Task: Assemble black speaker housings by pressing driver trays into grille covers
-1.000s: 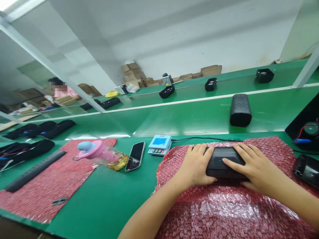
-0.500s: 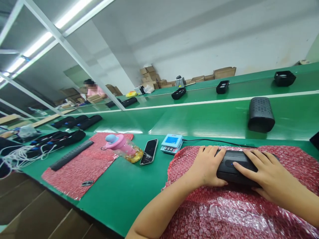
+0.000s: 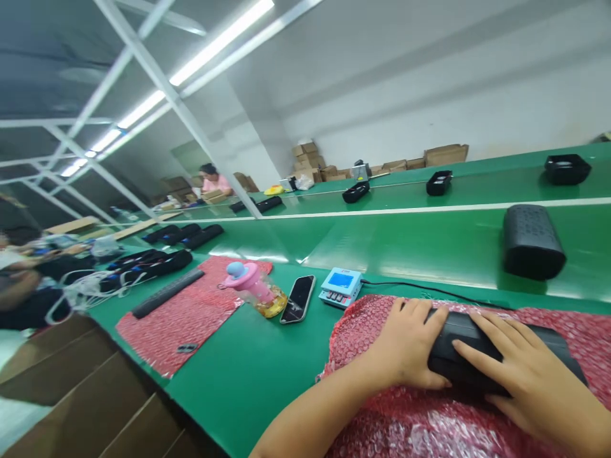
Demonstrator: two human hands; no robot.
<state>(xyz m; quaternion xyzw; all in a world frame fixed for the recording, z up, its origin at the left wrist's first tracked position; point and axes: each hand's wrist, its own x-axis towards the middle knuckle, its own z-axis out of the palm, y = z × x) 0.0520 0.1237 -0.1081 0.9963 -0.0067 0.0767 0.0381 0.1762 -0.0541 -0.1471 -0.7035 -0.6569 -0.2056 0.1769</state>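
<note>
A black rounded speaker (image 3: 458, 334) lies lengthwise on a sheet of red bubble wrap (image 3: 356, 331) at the lower right. My left hand (image 3: 413, 343) grips its left end, fingers over the far side and thumb along the near side. Across its middle rests my right hand (image 3: 525, 366), the fingers spread over the top and curled round the body. The speaker's right end sticks out beyond that hand. Just behind the wrap is a light-blue meter with a screen (image 3: 341, 286), a black cable running from it to the right.
Left of the meter lie a phone (image 3: 298, 299) and a pink-lidded drink bottle (image 3: 255, 287). A long black bar (image 3: 168, 294) rests on another bubble-wrap sheet (image 3: 191, 321). A black perforated speaker (image 3: 532, 242) stands on the green strip behind. Two people are at the left.
The view has swung left, so things sit further right and lower, and another person shows at the left edge. The speaker's lit blue dot no longer shows; more of its right end does.
</note>
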